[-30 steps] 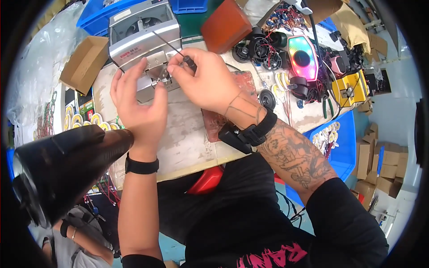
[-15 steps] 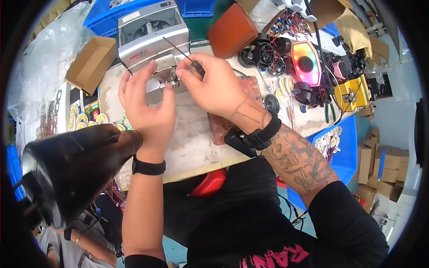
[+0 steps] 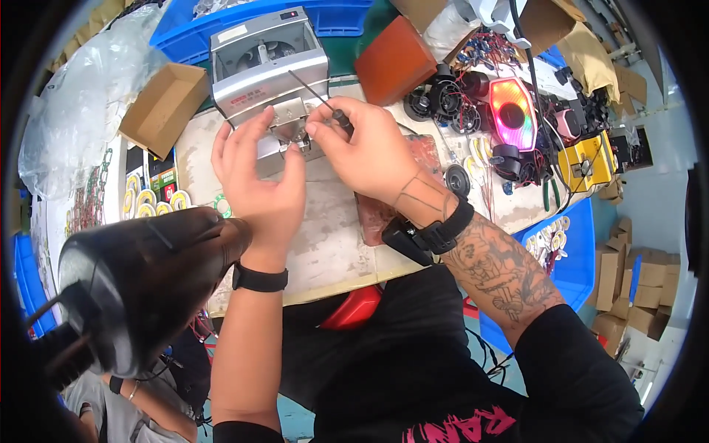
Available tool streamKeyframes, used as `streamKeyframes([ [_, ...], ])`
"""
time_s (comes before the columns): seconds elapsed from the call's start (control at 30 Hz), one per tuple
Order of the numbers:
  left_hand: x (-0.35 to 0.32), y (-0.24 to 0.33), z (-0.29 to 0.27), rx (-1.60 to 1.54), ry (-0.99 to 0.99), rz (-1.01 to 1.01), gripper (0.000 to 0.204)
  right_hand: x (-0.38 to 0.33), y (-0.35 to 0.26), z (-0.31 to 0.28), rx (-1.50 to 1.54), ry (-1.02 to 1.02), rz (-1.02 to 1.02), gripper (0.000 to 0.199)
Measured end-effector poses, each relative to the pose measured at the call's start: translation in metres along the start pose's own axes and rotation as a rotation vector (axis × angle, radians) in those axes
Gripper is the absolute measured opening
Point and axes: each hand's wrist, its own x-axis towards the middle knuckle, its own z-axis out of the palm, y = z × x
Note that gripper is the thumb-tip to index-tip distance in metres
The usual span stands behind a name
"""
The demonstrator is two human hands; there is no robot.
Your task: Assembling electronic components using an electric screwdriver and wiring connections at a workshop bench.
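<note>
A silver box-shaped machine (image 3: 223, 83) with an open top hopper stands at the far side of the table, looking like a screw feeder. My left hand (image 3: 264, 181) is at its front, fingers and thumb apart around a small metal front plate (image 3: 289, 111). Between the fingers of my right hand (image 3: 375, 153) is a thin screwdriver (image 3: 340, 119) with a dark handle, its shaft slanting up and left before the machine. The right thumb and forefinger tips come close to the plate's right side; whether they also pinch a small part I cannot make out.
A black tapered device (image 3: 140, 273) looms at lower left. An empty cardboard box (image 3: 164, 111) and a brown-red box (image 3: 395, 60) flank the machine. Speakers, wires and a glowing multicoloured speaker (image 3: 511, 114) crowd the right. A blue bin (image 3: 572, 266) stands beyond the table edge; another person sits lower left.
The whole view has shifted slightly, moving the scene right and down. My hands keep nearly the same pose at the machine, and the screwdriver stays in my right hand.
</note>
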Motion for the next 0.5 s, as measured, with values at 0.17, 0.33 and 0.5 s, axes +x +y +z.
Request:
streamKeyframes([
  [0.17, 0.0022, 0.0032, 0.0032, -0.026, 0.084, 0.013, 0.044, -0.0014, -0.0028, -0.0005, -0.003, -0.013, 0.045, 0.014],
  [0.33, 0.0001, 0.0031, 0.0025, -0.025, 0.032, -0.02, 0.046, -0.0015, -0.0034, -0.001, -0.02, -0.007, 0.041, 0.014],
  [0.5, 0.0013, 0.0025, 0.002, -0.024, 0.02, -0.002, 0.045, -0.002, -0.0011, -0.0009, -0.012, -0.02, 0.024, 0.017],
])
